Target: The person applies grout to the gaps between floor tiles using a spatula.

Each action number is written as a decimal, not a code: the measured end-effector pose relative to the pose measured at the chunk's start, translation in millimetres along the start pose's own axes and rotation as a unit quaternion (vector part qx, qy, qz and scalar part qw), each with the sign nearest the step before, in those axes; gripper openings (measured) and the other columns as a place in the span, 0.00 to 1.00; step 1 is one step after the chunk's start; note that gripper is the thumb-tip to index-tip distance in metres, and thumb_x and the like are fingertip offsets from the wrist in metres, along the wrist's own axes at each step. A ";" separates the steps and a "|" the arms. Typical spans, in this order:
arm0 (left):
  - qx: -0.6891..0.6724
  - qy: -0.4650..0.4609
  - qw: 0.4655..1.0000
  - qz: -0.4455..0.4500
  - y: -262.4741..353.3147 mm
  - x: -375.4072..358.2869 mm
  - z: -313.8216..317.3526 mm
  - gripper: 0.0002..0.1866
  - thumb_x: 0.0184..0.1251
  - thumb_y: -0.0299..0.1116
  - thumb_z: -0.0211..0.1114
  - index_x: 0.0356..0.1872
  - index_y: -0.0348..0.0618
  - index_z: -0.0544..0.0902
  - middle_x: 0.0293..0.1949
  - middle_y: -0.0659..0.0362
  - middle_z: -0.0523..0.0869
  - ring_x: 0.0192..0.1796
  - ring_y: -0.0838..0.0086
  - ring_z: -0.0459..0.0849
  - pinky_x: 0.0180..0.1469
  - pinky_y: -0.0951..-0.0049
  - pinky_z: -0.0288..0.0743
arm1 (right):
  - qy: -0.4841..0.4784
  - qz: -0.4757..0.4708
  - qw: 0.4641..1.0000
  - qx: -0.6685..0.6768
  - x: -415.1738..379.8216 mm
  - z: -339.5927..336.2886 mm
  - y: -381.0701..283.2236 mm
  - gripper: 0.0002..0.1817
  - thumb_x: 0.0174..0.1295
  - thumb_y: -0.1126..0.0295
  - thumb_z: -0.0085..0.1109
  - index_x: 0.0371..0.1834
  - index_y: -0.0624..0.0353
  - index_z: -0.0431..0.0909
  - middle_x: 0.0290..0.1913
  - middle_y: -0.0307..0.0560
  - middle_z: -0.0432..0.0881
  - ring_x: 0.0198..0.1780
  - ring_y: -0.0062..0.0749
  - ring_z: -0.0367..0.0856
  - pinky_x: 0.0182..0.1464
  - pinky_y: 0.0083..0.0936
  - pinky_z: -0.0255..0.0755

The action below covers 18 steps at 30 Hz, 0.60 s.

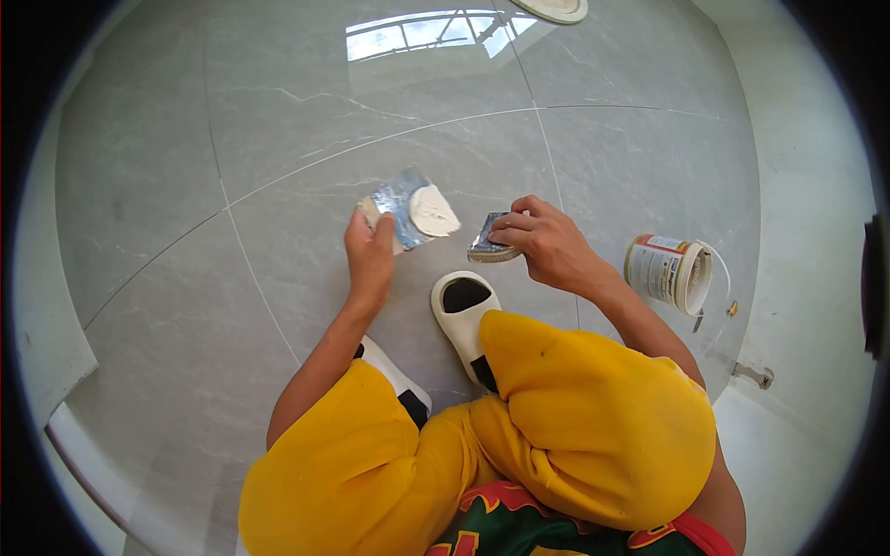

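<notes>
My left hand [370, 252] is closed on the edge of a putty knife [397, 197] with a wide metal blade, thumb on top. A thick lump of off-white putty [433, 212] sits on that blade's right side. My right hand [547, 243] grips a second putty knife [489, 239], its fingers pressed on the dark metal blade. Pale residue shows along the lower edge of this one. The two blades are close together but apart, held above the grey floor in front of my feet.
A labelled plastic bucket [660, 271] lies on its side at the right, its opening facing right. Near it are a small metal piece [698, 322] and a yellowish bit [732, 308]. A metal fitting [755, 374] is by the right wall. A round pale lid [560, 9] is at the top.
</notes>
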<state>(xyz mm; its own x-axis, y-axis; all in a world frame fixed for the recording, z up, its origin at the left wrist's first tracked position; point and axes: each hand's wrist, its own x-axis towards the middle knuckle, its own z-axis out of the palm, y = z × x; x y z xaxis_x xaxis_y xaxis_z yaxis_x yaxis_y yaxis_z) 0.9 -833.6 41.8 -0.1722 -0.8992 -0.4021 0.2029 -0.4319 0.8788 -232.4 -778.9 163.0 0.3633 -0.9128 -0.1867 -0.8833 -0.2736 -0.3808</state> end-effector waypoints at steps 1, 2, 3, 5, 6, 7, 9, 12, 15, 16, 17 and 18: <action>-0.030 0.005 1.000 -0.004 5.2 4.3 -5.7 0.11 0.68 0.27 0.54 0.49 0.34 0.75 0.40 0.60 0.82 0.38 0.81 0.79 0.42 0.78 0.74 | 0.000 0.049 0.998 0.028 -16.4 -1.5 11.7 0.16 0.45 0.83 0.62 0.40 0.62 0.82 0.44 0.45 0.84 0.49 0.39 0.76 0.47 0.28 0.74; -0.062 0.009 0.998 -0.012 15.8 8.2 -11.5 0.12 0.69 0.28 0.54 0.50 0.35 0.74 0.41 0.60 0.82 0.38 0.81 0.79 0.41 0.78 0.74 | 0.005 0.123 0.991 0.057 -36.5 -0.5 29.3 0.13 0.47 0.79 0.61 0.39 0.63 0.82 0.44 0.47 0.84 0.47 0.40 0.77 0.46 0.30 0.74; -0.064 -0.003 0.998 -0.014 20.6 12.1 -20.8 0.13 0.70 0.30 0.54 0.52 0.37 0.74 0.42 0.60 0.82 0.39 0.81 0.80 0.39 0.78 0.76 | 0.012 0.196 0.977 0.084 -57.8 3.9 53.4 0.12 0.49 0.76 0.60 0.38 0.64 0.82 0.43 0.49 0.83 0.44 0.42 0.77 0.45 0.31 0.73; -0.072 -0.004 0.997 -0.032 33.4 15.1 -32.9 0.15 0.71 0.33 0.54 0.55 0.40 0.73 0.44 0.61 0.82 0.40 0.81 0.82 0.38 0.78 0.77 | 0.043 0.336 0.934 0.114 -101.3 18.4 89.3 0.12 0.50 0.70 0.58 0.36 0.65 0.82 0.42 0.53 0.83 0.40 0.45 0.78 0.42 0.34 0.72; -0.075 0.008 0.996 -0.048 39.2 14.0 -35.8 0.16 0.71 0.34 0.55 0.55 0.41 0.73 0.45 0.62 0.82 0.41 0.81 0.82 0.38 0.78 0.77 | 0.064 0.403 0.905 0.118 -119.9 29.4 102.7 0.13 0.50 0.68 0.57 0.35 0.66 0.81 0.40 0.56 0.82 0.38 0.47 0.78 0.41 0.36 0.71; -0.082 0.011 0.995 -0.056 40.7 12.7 -38.9 0.16 0.71 0.34 0.54 0.56 0.41 0.73 0.45 0.62 0.82 0.42 0.81 0.82 0.39 0.78 0.77 | 0.086 0.466 0.871 0.126 -133.3 40.9 112.0 0.15 0.49 0.65 0.57 0.34 0.67 0.80 0.39 0.58 0.81 0.36 0.49 0.79 0.40 0.38 0.71; -0.091 0.020 0.993 -0.071 41.4 11.2 -45.3 0.16 0.71 0.34 0.54 0.57 0.42 0.73 0.46 0.62 0.82 0.43 0.80 0.82 0.41 0.78 0.77 | 0.079 0.495 0.859 0.101 -149.1 62.5 125.1 0.15 0.48 0.65 0.58 0.34 0.67 0.80 0.37 0.59 0.80 0.35 0.50 0.79 0.39 0.39 0.72; -0.079 0.011 0.993 -0.089 36.1 8.8 -53.0 0.17 0.70 0.35 0.55 0.58 0.42 0.72 0.48 0.61 0.81 0.46 0.80 0.81 0.42 0.77 0.77 | 0.126 0.473 0.871 0.036 -154.1 85.8 132.3 0.14 0.48 0.65 0.58 0.32 0.67 0.80 0.36 0.60 0.80 0.37 0.51 0.80 0.38 0.41 0.74; -0.082 0.015 0.991 -0.107 34.5 3.1 -52.8 0.19 0.70 0.36 0.56 0.59 0.42 0.72 0.49 0.61 0.80 0.47 0.79 0.81 0.44 0.77 0.76 | 0.159 0.454 0.874 -0.068 -128.2 109.2 121.3 0.14 0.48 0.65 0.58 0.32 0.66 0.81 0.36 0.58 0.80 0.37 0.51 0.81 0.39 0.43 0.75; -0.078 0.016 0.991 -0.111 33.8 2.1 -54.2 0.19 0.70 0.36 0.56 0.59 0.42 0.71 0.49 0.61 0.80 0.47 0.78 0.81 0.44 0.77 0.76 | 0.162 0.453 0.870 -0.107 -118.0 117.4 115.1 0.15 0.48 0.65 0.58 0.32 0.66 0.82 0.37 0.57 0.80 0.37 0.51 0.81 0.39 0.44 0.75; -0.072 0.016 0.991 -0.113 32.4 0.2 -55.6 0.19 0.70 0.36 0.56 0.59 0.42 0.71 0.49 0.61 0.80 0.47 0.78 0.81 0.45 0.77 0.76 | 0.147 0.443 0.876 -0.122 -113.1 131.4 105.9 0.14 0.47 0.65 0.58 0.32 0.66 0.82 0.37 0.56 0.80 0.37 0.51 0.81 0.39 0.44 0.76; -0.068 0.017 0.991 -0.113 31.3 -0.7 -56.5 0.19 0.70 0.36 0.56 0.59 0.42 0.71 0.49 0.61 0.80 0.47 0.78 0.81 0.45 0.77 0.76 | 0.134 0.430 0.882 -0.139 -109.9 147.2 95.0 0.14 0.47 0.66 0.58 0.31 0.66 0.82 0.37 0.55 0.80 0.37 0.51 0.81 0.38 0.44 0.76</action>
<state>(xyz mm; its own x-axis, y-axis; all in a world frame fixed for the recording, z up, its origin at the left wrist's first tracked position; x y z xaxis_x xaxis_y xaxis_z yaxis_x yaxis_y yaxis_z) 61.9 -850.4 55.0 -0.1966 -0.7793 -0.5951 0.2903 -0.6260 0.7238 -312.6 -660.0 14.1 -0.5269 -0.8476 -0.0630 -0.8499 0.5254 0.0404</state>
